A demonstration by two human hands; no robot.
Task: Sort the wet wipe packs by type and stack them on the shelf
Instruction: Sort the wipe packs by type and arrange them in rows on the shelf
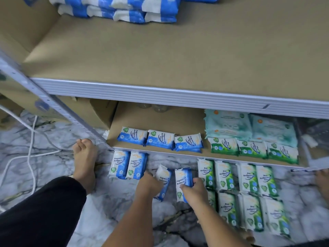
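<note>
Marbled white floor (106, 211), nearest: left grip (149, 181) curls round one blue-and-white plastic wipe pack (164, 172), right grip (195, 189) clasps a second blue-and-white pack (182, 177); green-and-white pine packs (247, 177) lie just right. Beyond, sorted rows (156, 139) sit on the brown bottom shelf (160, 120).

Down on the marbled floor (53, 175), a pair of blue packs (121, 164) lies at 10 o'clock from our hands and a block of green packs (247, 179) at 3, with a white cable (29, 154) far out at 9. Our left hand (151, 182) grips the left blue pack (163, 175), our right hand (194, 189) the right blue pack (183, 177). At 12, the lower shelf (160, 118) carries a blue row (156, 139), a green row (252, 148) and pale teal packs (249, 125) behind. The upper shelf (160, 50) holds blue-and-white packs (128, 15).
</note>
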